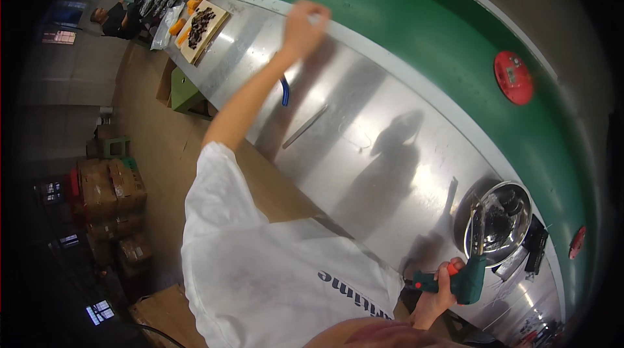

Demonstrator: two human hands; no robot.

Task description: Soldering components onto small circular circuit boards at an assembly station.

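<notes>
My right hand (444, 291), low at the right, is wrapped round the handle of a dark green, pistol-shaped power tool (469, 281) with orange-red parts. Its long narrow front end reaches over the shiny metal bowl (528, 200), in which dark pieces lie. Stretched far ahead, my left hand (304, 31) is closed above the table's far edge, beside the green belt. A small pale spot shows at its fingers; what it holds, if anything, I cannot make out. Nearest to that arm lies a blue-handled tool (285, 92), partly hidden, and farther right a thin metal strip (305, 127).
Red round pieces (513, 77) lie on the green belt (403, 13) along the metal table (338, 172). A tray (211, 37) of dark bits and orange things stands far left, near two people. Black blocks (535, 243) sit beside the bowl. Cardboard boxes (110, 189) are stacked on the floor.
</notes>
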